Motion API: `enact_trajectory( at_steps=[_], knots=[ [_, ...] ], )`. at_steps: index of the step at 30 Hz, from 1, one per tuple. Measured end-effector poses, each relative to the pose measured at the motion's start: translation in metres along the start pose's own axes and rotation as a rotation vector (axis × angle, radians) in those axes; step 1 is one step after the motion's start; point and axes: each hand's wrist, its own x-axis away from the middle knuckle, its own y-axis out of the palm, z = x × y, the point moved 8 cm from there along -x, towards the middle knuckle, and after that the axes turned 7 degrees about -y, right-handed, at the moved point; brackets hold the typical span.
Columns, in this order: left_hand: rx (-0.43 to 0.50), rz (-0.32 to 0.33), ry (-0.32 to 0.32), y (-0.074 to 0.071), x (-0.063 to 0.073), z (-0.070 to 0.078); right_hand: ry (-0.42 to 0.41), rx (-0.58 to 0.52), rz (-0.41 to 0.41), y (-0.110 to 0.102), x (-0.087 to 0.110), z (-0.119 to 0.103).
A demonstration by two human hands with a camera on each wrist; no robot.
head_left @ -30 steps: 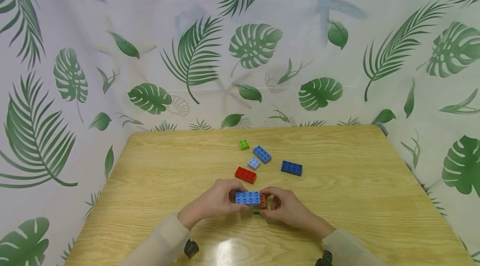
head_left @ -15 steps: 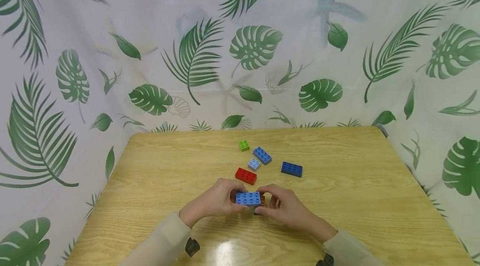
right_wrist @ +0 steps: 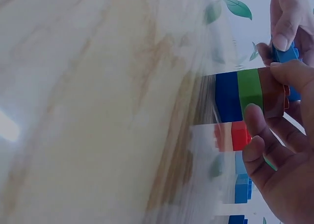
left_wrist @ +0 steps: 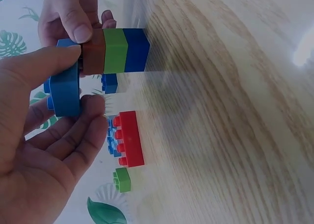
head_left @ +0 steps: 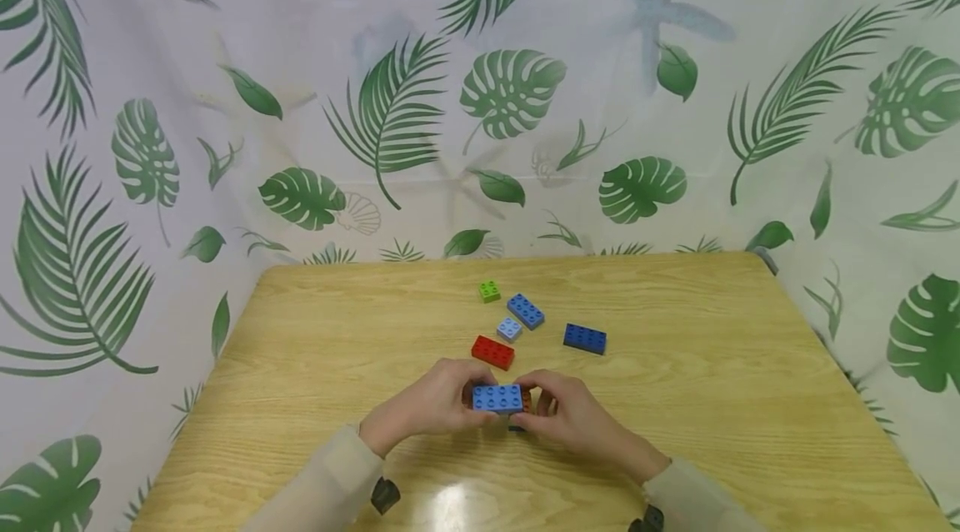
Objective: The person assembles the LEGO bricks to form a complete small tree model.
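Between the thumb and fingers of my left hand [head_left: 435,400] is a blue building brick [head_left: 497,400], studs up, pinched at its left part. Its right end overlaps the top of a short stack; whether the two are fully joined I cannot tell. From the top down, the stack has an orange-brown brick [left_wrist: 93,57], a green brick [left_wrist: 116,50] and a dark blue brick [left_wrist: 137,50] on the table. My right hand [head_left: 577,417] grips the stack from the right, thumb on the orange-brown brick in the right wrist view.
Behind the hands lie a red brick [head_left: 492,352], a small pale blue brick [head_left: 509,329], a blue brick [head_left: 526,311], a small lime green brick [head_left: 489,291] and a dark blue brick [head_left: 585,338]. A leaf-print curtain [head_left: 420,123] hangs beyond the wooden table [head_left: 337,332].
Compared with a second ago, less of the orange-brown brick shows beside the blue one, and my right fingers sit slightly further left. Over the last half second the hands stay nearly still.
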Motion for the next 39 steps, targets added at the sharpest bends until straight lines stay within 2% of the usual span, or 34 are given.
enact_trajectory(
  at_steps=[3,11,22,34,39],
  knots=[
    [0.005,0.009,0.013,0.002,0.0,0.002,0.002,0.002,-0.014,0.0,-0.001,-0.001],
    [0.06,0.065,0.108,0.004,-0.001,0.009,-0.014,0.007,-0.028,-0.002,-0.003,-0.004],
    [0.09,-0.008,0.043,0.005,-0.008,0.004,0.053,-0.039,-0.048,-0.003,-0.002,0.001],
    [0.102,-0.009,0.039,0.006,-0.008,0.006,0.046,-0.048,-0.036,-0.003,-0.001,0.005],
    [0.093,0.002,0.028,0.009,-0.007,0.002,0.045,-0.064,-0.037,0.0,0.0,0.006]
  ],
)
